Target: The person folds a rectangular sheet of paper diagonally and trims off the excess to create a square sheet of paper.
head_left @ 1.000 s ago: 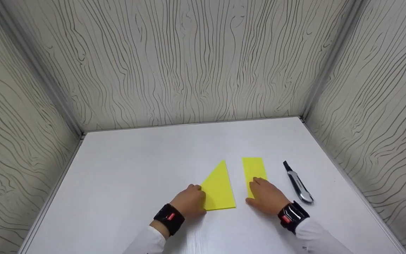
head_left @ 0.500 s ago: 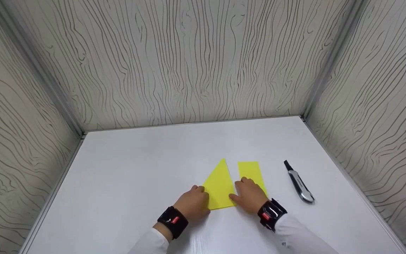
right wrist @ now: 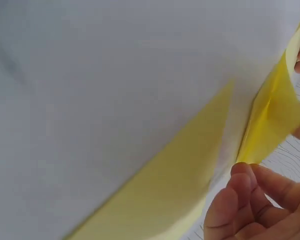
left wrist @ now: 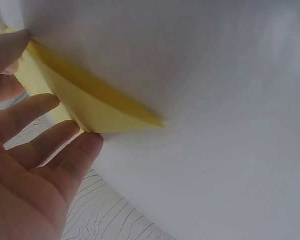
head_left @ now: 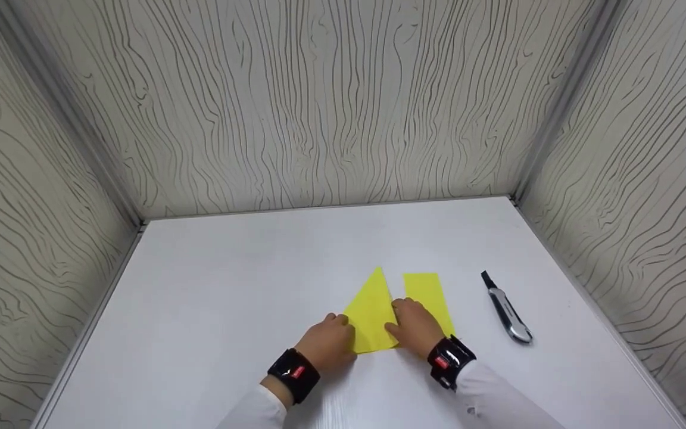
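Observation:
A yellow sheet of paper [head_left: 371, 316], folded to a slanted shape with a pointed top, lies in front of the person. My left hand [head_left: 326, 341] holds its left side, fingertips at the slanted edge in the left wrist view. At the opposite side, my right hand [head_left: 419, 326] pinches the edge between thumb and fingers [right wrist: 242, 187]. That edge bows up off the table in the right wrist view. Just right of it lies a yellow paper strip [head_left: 426, 292], its lower part covered by the right hand and wrist.
A utility knife [head_left: 507, 313] with a silver and black handle lies on the white table [head_left: 248, 268] to the right, its dark tip pointing away. Wood-patterned panels [head_left: 319, 107] enclose the table at the back and both sides.
My right hand has moved left from the strip to the folded sheet's right edge. The strip has shifted slightly left and nearer. My left hand has barely moved.

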Motion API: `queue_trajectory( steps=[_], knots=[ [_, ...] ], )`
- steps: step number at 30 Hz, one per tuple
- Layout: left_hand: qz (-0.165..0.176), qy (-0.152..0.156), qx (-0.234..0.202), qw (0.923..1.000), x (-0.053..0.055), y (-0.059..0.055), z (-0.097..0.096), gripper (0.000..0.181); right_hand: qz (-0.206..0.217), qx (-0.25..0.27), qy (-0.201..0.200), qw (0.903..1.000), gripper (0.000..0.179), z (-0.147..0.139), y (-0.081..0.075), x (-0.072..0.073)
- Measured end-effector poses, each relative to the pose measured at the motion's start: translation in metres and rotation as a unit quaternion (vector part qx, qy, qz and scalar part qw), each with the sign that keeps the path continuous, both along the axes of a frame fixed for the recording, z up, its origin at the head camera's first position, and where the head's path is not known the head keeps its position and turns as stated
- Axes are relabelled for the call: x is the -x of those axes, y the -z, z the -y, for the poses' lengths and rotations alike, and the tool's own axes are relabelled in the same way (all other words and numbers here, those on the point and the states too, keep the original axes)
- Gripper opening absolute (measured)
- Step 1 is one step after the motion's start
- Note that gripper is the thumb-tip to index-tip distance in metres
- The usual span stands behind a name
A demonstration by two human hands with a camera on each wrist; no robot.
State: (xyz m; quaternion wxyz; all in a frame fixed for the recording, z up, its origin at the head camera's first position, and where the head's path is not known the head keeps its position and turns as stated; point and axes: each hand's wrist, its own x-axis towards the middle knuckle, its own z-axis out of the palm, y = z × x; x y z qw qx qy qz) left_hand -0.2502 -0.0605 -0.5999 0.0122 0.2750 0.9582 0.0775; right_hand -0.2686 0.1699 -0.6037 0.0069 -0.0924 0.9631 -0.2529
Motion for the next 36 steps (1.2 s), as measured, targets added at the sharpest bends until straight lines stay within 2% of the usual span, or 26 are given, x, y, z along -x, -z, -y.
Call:
queue_trajectory(
  steps=[2, 5, 10, 14, 19, 23, 25, 26, 29, 31, 33, 36],
  knots=[
    [-0.006, 0.004, -0.003, 1.0, -0.001, -0.001, 0.0, 0.024, 0.02, 0.046, 0.008, 0.9987, 0.031, 0.0, -0.004, -0.001],
    [-0.011, 0.007, -0.003, 0.9999, -0.002, -0.002, 0.001, 0.024, 0.056, 0.115, 0.023, 0.9916, 0.018, 0.001, -0.01, -0.001],
    [-0.016, 0.009, -0.002, 0.9998, -0.003, -0.003, 0.001, 0.023, 0.13, 0.189, 0.04, 0.9725, 0.025, 0.001, -0.014, -0.001],
    [-0.016, 0.011, -0.002, 0.9998, -0.001, -0.002, 0.001, 0.022, 0.192, 0.236, 0.053, 0.951, 0.035, 0.001, -0.015, -0.002],
    [0.017, 0.005, -0.017, 0.9997, 0.001, -0.006, 0.001, 0.025, 0.234, 0.282, 0.076, 0.9272, 0.04, -0.001, -0.016, -0.003],
    [0.067, -0.02, -0.073, 0.9949, 0.005, -0.009, 0.005, 0.034, 0.244, 0.302, 0.087, 0.9173, 0.02, -0.006, -0.02, -0.001],
    [0.096, -0.044, -0.121, 0.9871, 0.008, -0.011, 0.008, 0.044, 0.247, 0.32, 0.082, 0.911, 0.013, -0.01, -0.022, 0.001],
    [0.111, -0.055, -0.149, 0.9811, 0.009, -0.012, 0.011, 0.048, 0.249, 0.334, 0.075, 0.9061, 0.016, -0.012, -0.023, 0.002],
    [0.147, -0.082, -0.231, 0.9584, 0.012, -0.016, 0.017, 0.055, 0.254, 0.382, 0.043, 0.8875, 0.03, -0.017, -0.028, 0.005],
    [0.166, -0.09, -0.268, 0.9446, 0.014, -0.018, 0.021, 0.054, 0.255, 0.41, 0.022, 0.8757, 0.036, -0.021, -0.032, 0.006],
    [0.207, -0.096, -0.312, 0.9223, 0.015, -0.019, 0.023, 0.056, 0.251, 0.425, 0.004, 0.8697, 0.038, -0.024, -0.037, 0.006],
    [0.282, -0.111, -0.365, 0.8802, 0.015, -0.021, 0.025, 0.06, 0.247, 0.445, -0.013, 0.8607, 0.041, -0.027, -0.043, 0.006]
  ],
)
